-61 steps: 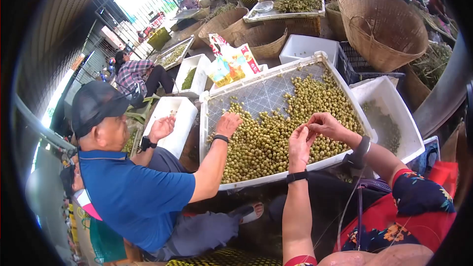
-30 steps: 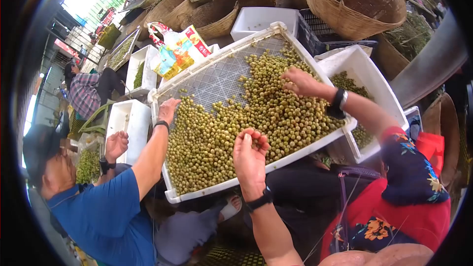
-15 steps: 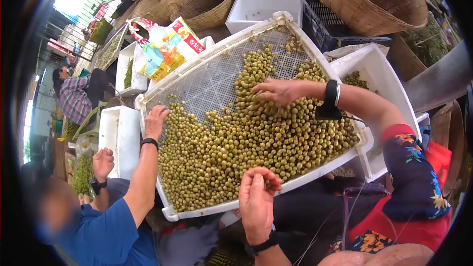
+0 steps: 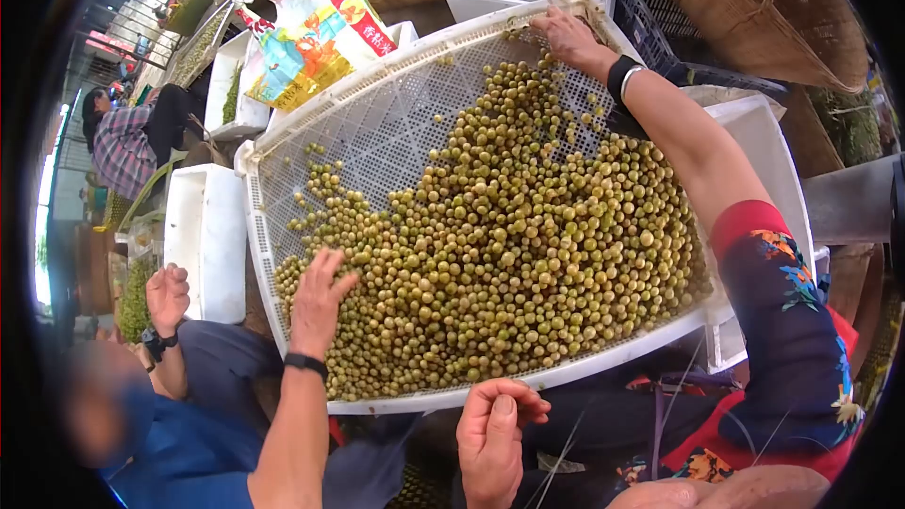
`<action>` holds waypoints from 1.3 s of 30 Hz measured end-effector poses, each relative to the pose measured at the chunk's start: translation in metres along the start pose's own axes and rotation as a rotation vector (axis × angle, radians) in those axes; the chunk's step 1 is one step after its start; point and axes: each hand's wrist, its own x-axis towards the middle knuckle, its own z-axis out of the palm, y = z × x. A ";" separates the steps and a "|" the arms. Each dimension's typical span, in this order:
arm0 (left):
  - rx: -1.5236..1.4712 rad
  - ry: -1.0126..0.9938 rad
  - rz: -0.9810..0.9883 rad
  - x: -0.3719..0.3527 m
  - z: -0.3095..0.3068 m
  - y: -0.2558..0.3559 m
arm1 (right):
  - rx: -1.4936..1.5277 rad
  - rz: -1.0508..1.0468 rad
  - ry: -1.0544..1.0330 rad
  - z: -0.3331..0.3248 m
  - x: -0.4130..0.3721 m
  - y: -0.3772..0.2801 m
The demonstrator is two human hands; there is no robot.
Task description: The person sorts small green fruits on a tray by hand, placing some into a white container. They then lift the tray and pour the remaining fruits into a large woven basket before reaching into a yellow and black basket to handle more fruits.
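A white mesh tray lies before me, with a heap of small round yellow-green fruits spread over much of it. My right hand reaches to the tray's far corner, its fingers stretched down at the mesh beyond the heap. Below the near rim, my left hand is held palm up with the fingers curled in; what lies inside, if anything, is hidden. At the heap's left side, a co-worker's hand hovers over or touches the fruits. That person's other hand is raised outside the tray.
A colourful plastic bag stands behind the tray. White foam boxes are at the left and back. A dark crate and a large woven basket stand at the far right. Another person in a checked shirt sits farther left.
My right hand has moved from the middle of the heap to the tray's far corner. The co-worker's hand has come from the left rim onto the fruits. My left hand stays curled below the tray.
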 end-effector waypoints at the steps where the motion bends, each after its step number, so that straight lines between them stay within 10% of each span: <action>1: -0.002 0.003 -0.007 0.001 0.001 0.000 | -0.032 -0.013 -0.055 -0.003 0.006 -0.002; 13: 0.009 -0.002 -0.067 0.012 0.008 -0.009 | 0.267 -0.083 0.065 -0.029 -0.030 -0.009; 15: 0.028 -0.007 -0.069 0.016 0.012 -0.010 | 0.579 -0.014 -0.297 -0.064 -0.061 -0.040; 27: -0.367 -0.018 -0.138 0.060 0.010 -0.041 | 0.084 -0.397 -0.142 -0.046 -0.089 -0.088; 32: -0.385 -0.021 -0.135 0.073 0.006 -0.048 | 0.022 -0.231 -0.326 -0.063 -0.093 -0.102; 35: -0.405 -0.023 -0.139 0.079 0.010 -0.058 | 0.531 -0.363 -0.198 -0.113 -0.145 -0.133; 39: -0.381 -0.012 -0.176 0.081 0.018 -0.063 | 1.394 0.088 -0.852 -0.168 -0.205 -0.169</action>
